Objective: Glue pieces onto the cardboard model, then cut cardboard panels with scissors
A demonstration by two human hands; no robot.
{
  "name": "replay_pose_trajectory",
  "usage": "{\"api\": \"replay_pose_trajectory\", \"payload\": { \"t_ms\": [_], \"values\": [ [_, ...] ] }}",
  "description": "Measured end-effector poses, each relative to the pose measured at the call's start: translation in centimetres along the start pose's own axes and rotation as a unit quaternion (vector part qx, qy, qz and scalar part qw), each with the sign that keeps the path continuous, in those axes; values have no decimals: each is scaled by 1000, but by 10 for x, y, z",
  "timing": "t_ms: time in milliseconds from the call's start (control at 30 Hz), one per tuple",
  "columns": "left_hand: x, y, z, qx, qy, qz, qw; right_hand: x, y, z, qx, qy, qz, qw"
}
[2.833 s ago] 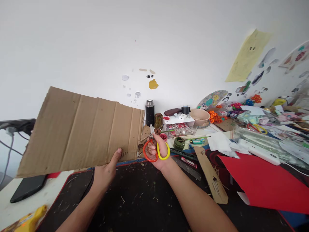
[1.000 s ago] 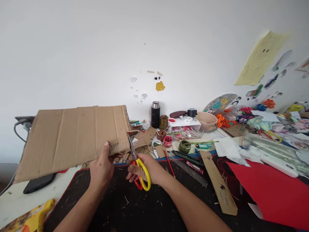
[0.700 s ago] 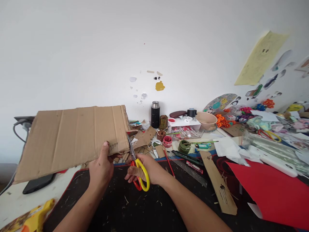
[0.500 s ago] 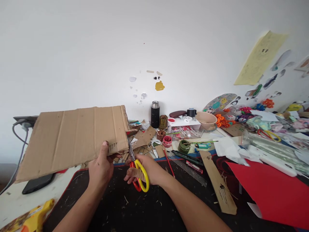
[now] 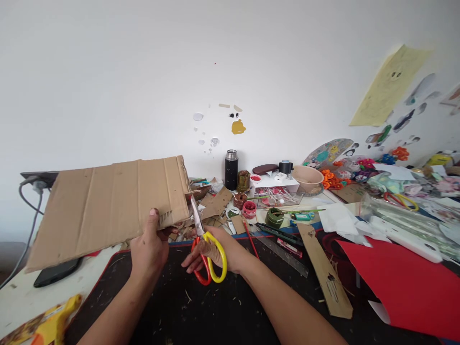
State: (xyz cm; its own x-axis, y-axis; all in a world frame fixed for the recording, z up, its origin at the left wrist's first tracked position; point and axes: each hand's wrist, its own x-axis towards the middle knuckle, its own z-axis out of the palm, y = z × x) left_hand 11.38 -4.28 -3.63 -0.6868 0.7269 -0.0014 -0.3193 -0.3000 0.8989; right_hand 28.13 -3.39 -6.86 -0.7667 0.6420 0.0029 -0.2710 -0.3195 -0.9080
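Observation:
A large sheet of brown cardboard (image 5: 115, 206) is held up at the left, its ragged right edge near the middle of the view. My left hand (image 5: 151, 247) grips its lower edge, thumb on the front face, fingers behind. In my right hand (image 5: 215, 249) are scissors (image 5: 209, 258) with one red and one yellow handle, fingers in and around the loops. Their blades point up, beside the right edge of the cardboard; whether they touch it I cannot tell.
A dark mat (image 5: 201, 316) lies below my hands. Behind are cardboard scraps (image 5: 217, 203), a black bottle (image 5: 231, 170) and paint jars (image 5: 275, 217). Red paper (image 5: 406, 287) and a cardboard strip (image 5: 327, 273) lie right, a yellow glue gun (image 5: 53, 321) lower left.
The scissors have shifted slightly right and their handles stand further apart. The cardboard's right edge has moved a little left.

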Motion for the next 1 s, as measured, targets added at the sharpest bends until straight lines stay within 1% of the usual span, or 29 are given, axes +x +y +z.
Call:
{"api": "replay_pose_trajectory", "payload": {
  "t_ms": [33,100,167,233,267,333,400,467,567,633,767,833,900,1000],
  "values": [
    [1,1,2,-34,5,-17,999,0,-1,0,9,5,-15,1000],
    [3,3,3,-91,-7,-61,994,0,-2,-1,19,30,-53,998],
    [4,1,4,-112,-40,-103,988,1,-4,-3,22,71,-93,993],
    [3,-2,3,-109,-68,-130,983,2,-6,-5,23,108,-120,987],
    [1,-4,3,-101,-88,-139,981,3,-7,-6,21,123,-128,984],
    [-3,-6,1,-80,-153,-169,970,3,-9,-6,19,138,-135,981],
    [-6,-7,0,-65,-226,-213,948,2,-10,-6,16,142,-139,980],
    [-8,-5,-2,-61,-267,-261,926,1,-11,-6,11,149,-147,978],
    [-8,-2,-3,-61,-292,-318,900,0,-12,-8,5,162,-157,974],
    [-8,-1,-3,-69,-309,-342,885,0,-12,-9,6,162,-161,974],
    [-9,-1,-5,-87,-316,-351,877,-1,-11,-9,12,153,-167,974],
    [-8,-1,-7,-90,-333,-362,866,-1,-11,-9,12,151,-168,974],
    [-7,-3,-9,-93,-355,-374,852,-1,-10,-9,9,163,-168,972],
    [-7,-6,-10,-91,-374,-384,839,1,-11,-11,3,199,-165,966]
  ]
}}
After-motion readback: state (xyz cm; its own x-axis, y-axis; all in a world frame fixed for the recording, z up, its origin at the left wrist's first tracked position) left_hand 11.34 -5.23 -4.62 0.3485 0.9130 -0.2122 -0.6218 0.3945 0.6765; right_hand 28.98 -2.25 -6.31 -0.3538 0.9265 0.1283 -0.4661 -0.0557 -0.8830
